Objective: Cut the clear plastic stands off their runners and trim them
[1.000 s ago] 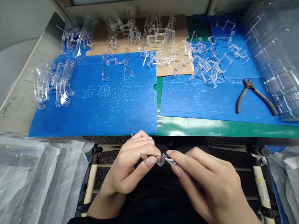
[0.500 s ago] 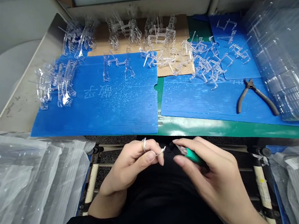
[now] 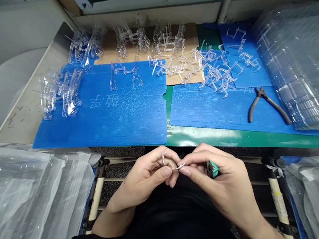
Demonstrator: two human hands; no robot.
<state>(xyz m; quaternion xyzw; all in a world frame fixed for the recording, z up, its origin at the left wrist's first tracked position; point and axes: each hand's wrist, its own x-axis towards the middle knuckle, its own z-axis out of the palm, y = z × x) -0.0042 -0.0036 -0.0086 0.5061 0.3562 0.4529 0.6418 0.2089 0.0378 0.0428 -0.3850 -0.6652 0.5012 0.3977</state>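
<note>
Over my lap, my left hand (image 3: 151, 172) pinches a small clear plastic part (image 3: 180, 166) between thumb and fingers; much of it is hidden by the fingers. The thumb and index finger of my right hand (image 3: 223, 177) meet at the same part's end, touching it. Tucked in my right hand is a green-handled tool (image 3: 212, 169), with a dark end showing above the thumb and the rest covered. Both hands are close together just in front of the bench edge.
Clear plastic frames (image 3: 218, 74) lie scattered on cardboard and blue sheets (image 3: 129, 119). Others stand grouped at the left (image 3: 70, 92). Black-handled nippers (image 3: 261, 92) lie on the right, beside stacked clear trays (image 3: 312, 78). Wrapped plastic sheets (image 3: 17, 190) flank my lap.
My right hand has moved left to meet my left hand at the clear part. The green-handled tool has turned back into the palm, its tip away from the part.
</note>
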